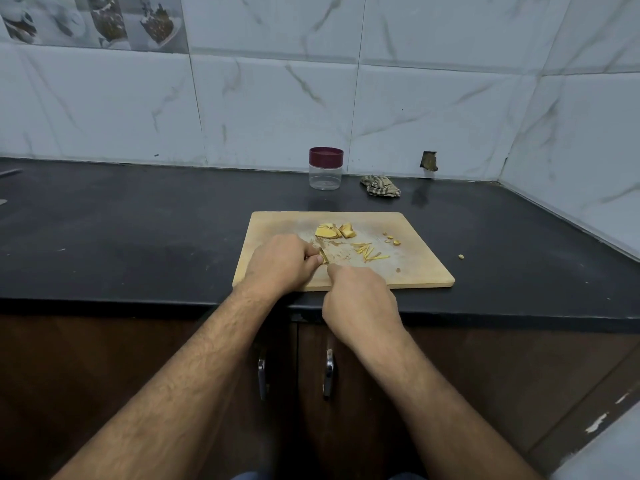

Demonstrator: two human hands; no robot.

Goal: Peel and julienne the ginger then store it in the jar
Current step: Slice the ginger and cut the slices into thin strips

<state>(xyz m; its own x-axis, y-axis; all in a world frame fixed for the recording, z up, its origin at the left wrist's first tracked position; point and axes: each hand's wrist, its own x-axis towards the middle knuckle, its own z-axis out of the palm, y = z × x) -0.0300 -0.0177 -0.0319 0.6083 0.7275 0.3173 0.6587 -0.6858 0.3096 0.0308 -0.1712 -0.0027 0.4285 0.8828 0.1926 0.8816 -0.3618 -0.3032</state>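
I see the small ginger piece pinched between the thumb and curled fingertips of my left hand, held down on the wooden cutting board near its 8 o'clock corner; only a sliver of yellow shows past the fingers, which are pressed together and tucked in a claw. My right hand sits just at 4 o'clock from that piece, knuckles up, fingers closed into a fist-like grip with the index finger stretched forward toward the ginger; I cannot tell what it grips, since any blade or handle is hidden under the hand. Both forearms come in from 6 o'clock, bare, the left angled up from 7 o'clock and the right from 5 o'clock, wrists low over the counter edge. On the board, a heap of peeled ginger chunks lies at 12 o'clock from my hands, and a loose scatter of julienned strips lies at 3 o'clock of the left fingertips, apart from both hands. A few small trimmings rest toward the board's 2 o'clock area, and one bit lies off the board on the black counter. The clear jar with its maroon lid on stands at 12 o'clock beyond the board, against the tiled wall, with a crumpled cloth just to its 3 o'clock.
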